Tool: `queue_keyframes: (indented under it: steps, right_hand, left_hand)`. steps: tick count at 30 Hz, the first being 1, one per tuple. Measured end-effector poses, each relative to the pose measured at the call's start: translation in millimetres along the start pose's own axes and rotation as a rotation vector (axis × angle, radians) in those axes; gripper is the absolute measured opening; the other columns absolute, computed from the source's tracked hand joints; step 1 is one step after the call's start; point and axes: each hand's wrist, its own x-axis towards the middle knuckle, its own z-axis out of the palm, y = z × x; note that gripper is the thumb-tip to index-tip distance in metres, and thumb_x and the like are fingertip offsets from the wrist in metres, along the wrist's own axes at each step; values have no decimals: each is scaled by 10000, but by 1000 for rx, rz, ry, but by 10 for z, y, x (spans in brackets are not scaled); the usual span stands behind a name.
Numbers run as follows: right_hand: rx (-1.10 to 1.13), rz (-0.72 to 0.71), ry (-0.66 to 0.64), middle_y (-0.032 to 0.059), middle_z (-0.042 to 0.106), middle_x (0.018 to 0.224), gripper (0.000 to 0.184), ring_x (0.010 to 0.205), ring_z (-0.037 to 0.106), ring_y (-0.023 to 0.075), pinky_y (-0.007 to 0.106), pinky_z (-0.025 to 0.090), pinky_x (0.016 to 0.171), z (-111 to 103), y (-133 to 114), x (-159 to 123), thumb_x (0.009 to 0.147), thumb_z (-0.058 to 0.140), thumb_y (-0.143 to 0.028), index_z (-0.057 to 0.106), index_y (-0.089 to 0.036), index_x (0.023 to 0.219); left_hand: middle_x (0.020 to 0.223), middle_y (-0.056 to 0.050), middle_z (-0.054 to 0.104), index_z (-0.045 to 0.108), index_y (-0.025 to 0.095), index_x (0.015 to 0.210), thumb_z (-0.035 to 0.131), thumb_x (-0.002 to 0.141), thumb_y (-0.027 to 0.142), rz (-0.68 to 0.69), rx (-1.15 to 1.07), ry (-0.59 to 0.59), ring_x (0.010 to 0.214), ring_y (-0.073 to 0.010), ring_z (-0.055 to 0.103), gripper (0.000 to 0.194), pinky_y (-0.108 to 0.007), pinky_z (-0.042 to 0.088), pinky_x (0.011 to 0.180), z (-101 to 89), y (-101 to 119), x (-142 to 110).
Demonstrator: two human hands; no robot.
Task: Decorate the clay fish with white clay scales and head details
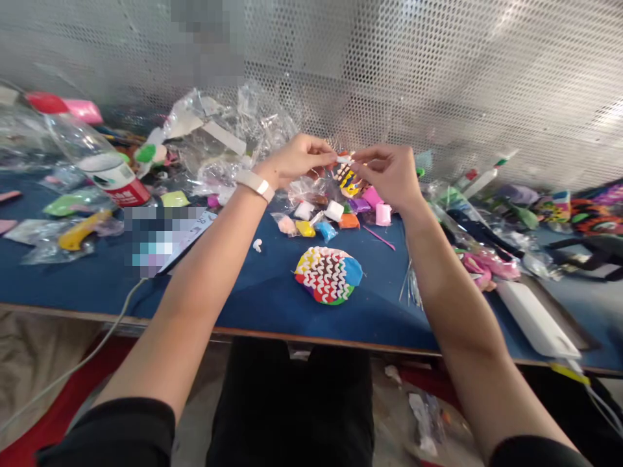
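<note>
The person's left hand and right hand pinch a small white piece between their fingertips. A multicoloured disc lies on the blue table, between the forearms; at far left, a clear bag holds something yellow.

No legible lettering
The red-and-white label on the bottle carries print too blurred to read; dark marks on the partly pixelated phone cannot be made out.

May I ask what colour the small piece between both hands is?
The small piece is white, seen in the head view.
</note>
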Motion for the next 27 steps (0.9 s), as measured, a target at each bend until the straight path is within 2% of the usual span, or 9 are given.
queue_keyframes:
  steps: [3, 7, 13, 18, 20, 24, 27]
  right_hand:
    - [25, -38, 29, 45, 783, 865, 242, 763, 790, 217, 369, 708, 681, -57, 45, 26, 861, 919, -405, 781, -242, 974]
    - [45, -57, 55, 41, 795, 866, 288, 752, 786, 220, 402, 723, 704, -33, 53, 38, 834, 939, -473, 784, -254, 940]
    - [88, -66, 80, 26, 773, 815, 316, 765, 787, 209, 374, 713, 691, 71, 112, 51, 832, 933, -518, 774, -257, 910]
    - [116, -65, 93, 42, 787, 870, 394, 754, 775, 201, 350, 675, 636, 95, 193, 70, 892, 836, -647, 805, -257, 932]
    - [114, -58, 78, 47, 793, 888, 423, 793, 782, 208, 353, 678, 664, 93, 185, 66, 923, 785, -682, 820, -262, 957]
    - [118, -87, 26, 50, 813, 973, 354, 903, 796, 215, 379, 699, 824, 107, 105, 40, 938, 796, -628, 831, -285, 1018]
    - [158, -126, 16, 33, 818, 1011, 274, 871, 788, 203, 399, 701, 856, 128, 68, 28, 908, 854, -541, 827, -296, 1027]
  left_hand:
    - [832, -56, 700, 776, 149, 983, 820, 961, 417, 23, -16, -66, 761, -127, 640, 273, -285, 500, 741, -8, 2, 0]
    - [785, -44, 688, 791, 145, 918, 830, 950, 364, 60, 22, -98, 708, -117, 597, 225, -290, 479, 721, 100, 36, 4]
    - [708, -19, 643, 769, 129, 851, 796, 970, 252, 139, 49, -40, 654, -99, 531, 173, -285, 435, 704, 232, 79, 19]
    - [713, -35, 665, 751, 129, 819, 851, 942, 338, 142, 23, 58, 665, -113, 565, 263, -295, 471, 721, 239, 55, 40]
    - [732, -43, 686, 748, 129, 816, 866, 929, 385, 137, 3, 71, 669, -115, 584, 304, -300, 494, 725, 237, 39, 50]
    - [800, -60, 741, 777, 129, 898, 895, 898, 408, 110, -58, 68, 740, -136, 660, 304, -310, 545, 756, 241, 25, 55]
    - [860, -73, 770, 786, 131, 957, 890, 907, 378, 76, -103, 74, 803, -151, 706, 273, -316, 570, 787, 243, 46, 39]
